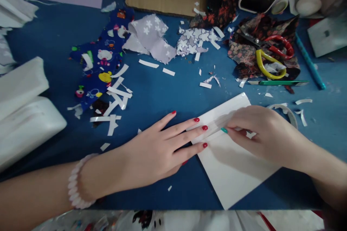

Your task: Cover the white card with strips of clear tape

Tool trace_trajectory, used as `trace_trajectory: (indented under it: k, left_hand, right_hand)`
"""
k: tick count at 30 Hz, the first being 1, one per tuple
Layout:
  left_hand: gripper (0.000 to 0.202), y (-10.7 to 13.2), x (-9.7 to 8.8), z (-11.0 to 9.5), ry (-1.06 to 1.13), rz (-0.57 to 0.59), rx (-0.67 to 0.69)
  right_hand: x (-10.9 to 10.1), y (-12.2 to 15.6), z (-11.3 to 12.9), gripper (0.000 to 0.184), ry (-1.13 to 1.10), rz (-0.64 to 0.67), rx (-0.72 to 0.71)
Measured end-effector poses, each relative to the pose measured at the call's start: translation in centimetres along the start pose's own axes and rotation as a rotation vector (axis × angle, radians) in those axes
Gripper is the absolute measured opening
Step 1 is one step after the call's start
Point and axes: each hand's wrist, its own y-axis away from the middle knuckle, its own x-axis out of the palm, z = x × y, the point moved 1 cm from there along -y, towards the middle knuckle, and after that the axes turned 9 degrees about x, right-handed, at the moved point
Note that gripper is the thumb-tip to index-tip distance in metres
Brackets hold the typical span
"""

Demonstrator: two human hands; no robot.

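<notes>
While laying one spread left hand [159, 148] on one white sheet [227, 177], pinched its fold with one right hand [265, 133].

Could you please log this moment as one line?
left hand: open, fingers spread onto white paper | right hand: thumb at the paper's fold, grip unclear | beyond: scissors, green cutter

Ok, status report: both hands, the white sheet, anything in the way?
Left hand spread, partly over white sheet. Right hand also over it, fingers curled. Closest clutter: pale ring, partly hidden by right hand; green cutter beyond.
</notes>
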Motion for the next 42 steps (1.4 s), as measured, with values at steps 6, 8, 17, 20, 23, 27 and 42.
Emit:
trace_trajectory:
  k: [6, 8, 17, 20, 23, 27, 42]
  left_hand:
    - [0.040, 0.25, 0.16, -0.08, -0.017, 0.001, -0.001]
    - [0.040, 0.34, 0.26, -0.12, -0.023, 0.003, 0.000]
    - [0.039, 0.54, 0.41, -0.12, -0.025, -0.006, 0.008]
    - [0.040, 0.54, 0.51, -0.11, -0.028, -0.011, 0.011]
    - [0.040, 0.55, 0.56, -0.13, -0.034, -0.005, 0.013]
    - [0.040, 0.58, 0.46, -0.18, -0.040, 0.000, 0.010]
    - [0.041, 0.28, 0.31, -0.08, -0.040, -0.007, -0.003]
  right_hand:
    - [-0.15, -0.13, 0.33, 0.028, 0.041, -0.003, 0.008]
    - [-0.08, -0.10, 0.35, 0.028, 0.048, -0.004, 0.006]
    - [0.02, -0.01, 0.44, 0.027, 0.102, 0.002, -0.006]
    - [0.13, -0.02, 0.37, 0.027, 0.102, -0.005, -0.007]
    - [0.15, -0.03, 0.31, 0.028, 0.100, -0.011, -0.005]
    - [0.06, -0.04, 0.31, 0.028, 0.093, -0.012, -0.013]
    - [-0.01, -0.02, 0.51, 0.027, 0.140, 0.026, -0.015]
